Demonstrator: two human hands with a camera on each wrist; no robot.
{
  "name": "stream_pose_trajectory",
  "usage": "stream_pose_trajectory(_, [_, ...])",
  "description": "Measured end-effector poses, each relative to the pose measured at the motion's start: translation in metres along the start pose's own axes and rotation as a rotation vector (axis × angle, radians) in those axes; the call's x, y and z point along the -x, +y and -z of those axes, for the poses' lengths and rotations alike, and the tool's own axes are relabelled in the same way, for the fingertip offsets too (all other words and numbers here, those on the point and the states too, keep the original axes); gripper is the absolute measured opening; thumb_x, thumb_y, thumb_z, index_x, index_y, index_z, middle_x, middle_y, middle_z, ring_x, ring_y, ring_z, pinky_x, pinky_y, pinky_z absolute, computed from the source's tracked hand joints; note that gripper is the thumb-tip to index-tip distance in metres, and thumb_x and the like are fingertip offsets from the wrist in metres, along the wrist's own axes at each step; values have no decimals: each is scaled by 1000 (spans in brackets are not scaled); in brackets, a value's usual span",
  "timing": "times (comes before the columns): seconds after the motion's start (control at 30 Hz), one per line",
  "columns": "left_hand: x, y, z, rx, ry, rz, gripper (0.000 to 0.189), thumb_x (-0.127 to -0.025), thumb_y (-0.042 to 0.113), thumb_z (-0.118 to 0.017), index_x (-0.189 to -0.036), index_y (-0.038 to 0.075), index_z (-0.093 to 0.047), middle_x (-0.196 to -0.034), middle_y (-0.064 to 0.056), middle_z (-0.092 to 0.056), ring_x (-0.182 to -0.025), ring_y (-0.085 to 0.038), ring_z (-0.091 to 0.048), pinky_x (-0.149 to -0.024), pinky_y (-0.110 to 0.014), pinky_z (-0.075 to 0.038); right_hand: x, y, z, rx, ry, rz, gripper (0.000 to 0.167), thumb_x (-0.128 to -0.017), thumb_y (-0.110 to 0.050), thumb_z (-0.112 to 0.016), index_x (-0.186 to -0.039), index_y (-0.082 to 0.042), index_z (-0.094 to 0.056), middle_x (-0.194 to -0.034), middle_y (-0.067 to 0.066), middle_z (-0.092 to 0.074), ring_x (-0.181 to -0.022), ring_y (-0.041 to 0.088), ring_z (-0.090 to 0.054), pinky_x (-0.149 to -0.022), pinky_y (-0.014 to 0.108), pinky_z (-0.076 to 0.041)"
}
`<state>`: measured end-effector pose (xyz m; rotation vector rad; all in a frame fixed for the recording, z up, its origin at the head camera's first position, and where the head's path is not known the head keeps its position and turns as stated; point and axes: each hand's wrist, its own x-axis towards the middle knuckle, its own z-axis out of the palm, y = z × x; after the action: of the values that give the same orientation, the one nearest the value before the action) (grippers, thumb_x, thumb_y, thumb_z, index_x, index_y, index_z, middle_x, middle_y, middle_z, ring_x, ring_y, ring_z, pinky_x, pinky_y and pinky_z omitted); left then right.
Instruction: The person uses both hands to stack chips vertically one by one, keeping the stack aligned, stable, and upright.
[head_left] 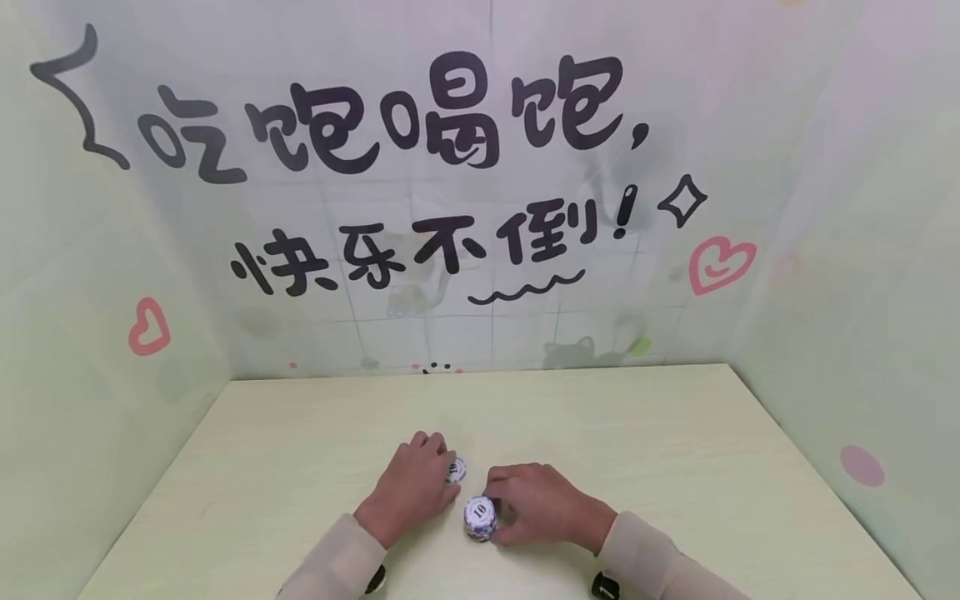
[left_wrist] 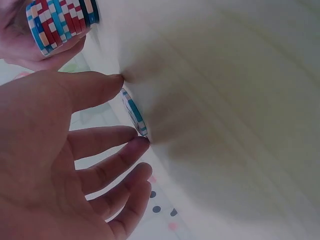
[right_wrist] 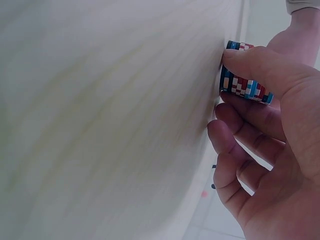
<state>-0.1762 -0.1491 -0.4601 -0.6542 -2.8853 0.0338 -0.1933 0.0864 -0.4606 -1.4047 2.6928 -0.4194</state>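
A stack of poker chips (head_left: 480,518) stands upright on the table, its white top face marked 10. Red, white and blue edge bands show on the stack (right_wrist: 245,86) in the right wrist view. My right hand (head_left: 551,504) grips it between thumb and index finger, low near the tabletop. A single poker chip (head_left: 456,470) lies flat, just beyond the stack and to its left. Over that chip, my left hand (head_left: 416,487) has thumb and fingers spread to either side. In the left wrist view a fingertip meets the chip's (left_wrist: 134,112) edge, while the thumb tip is slightly apart.
The pale wooden table (head_left: 315,417) ends at a printed back wall (head_left: 450,333) with large dark lettering. Side walls (head_left: 840,333) of light cloth rise left and right. Small dark objects (head_left: 606,586) sit under both wrists at the near edge.
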Motion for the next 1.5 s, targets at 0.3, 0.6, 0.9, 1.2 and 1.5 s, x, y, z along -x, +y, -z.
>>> stream_pose_trajectory(0.3, [-1, -2, 0, -12, 37, -25, 29, -95, 27, -86, -99, -1, -79, -98, -10, -64, -90, -26, -57, -77, -42, -56, 0, -1, -1, -26, -14, -9, 30, -86, -31, -93, -111, -20, -81, -102, -18, -66, -83, -6, -55, -73, 17, -48])
stream_pose_trajectory(0.6, [-2, 0, 1, -56, 47, -32, 27, -91, 24, -83, -83, 1, -71, -87, -10, -62, -82, -25, -55, -75, -41, -55, 0, 0, -3, -3, -11, -8, 30, -86, -32, -94, -110, -20, -80, -102, -19, -65, -83, -6, -54, -74, 17, -47])
stream_pose_trajectory(0.9, [0, 0, 2, -73, 31, -28, 36, -87, 32, -81, -79, 1, -65, -78, -8, -56, -76, -25, -52, -74, -41, -53, 0, 1, -3, -7, 8, 3, 30, -85, -32, -94, -108, -21, -80, -100, -20, -64, -82, -7, -53, -73, 17, -46])
stream_pose_trajectory(1.2, [1, 0, 1, -10, 1, 6, 38, -82, 34, -78, -75, 4, -56, -74, -5, -48, -74, -24, -47, -75, -41, -51, 0, 1, -4, -12, 18, 9, 29, -84, -32, -94, -108, -22, -80, -99, -20, -63, -80, -7, -52, -71, 17, -45])
stream_pose_trajectory(1.5, [5, -3, 1, 50, 81, -7, 38, -83, 35, -76, -74, 9, -50, -68, -1, -43, -67, -19, -40, -65, -37, -44, 0, 2, -2, -19, 3, -2, 30, -85, -31, -94, -109, -20, -80, -100, -19, -64, -81, -6, -53, -72, 16, -46])
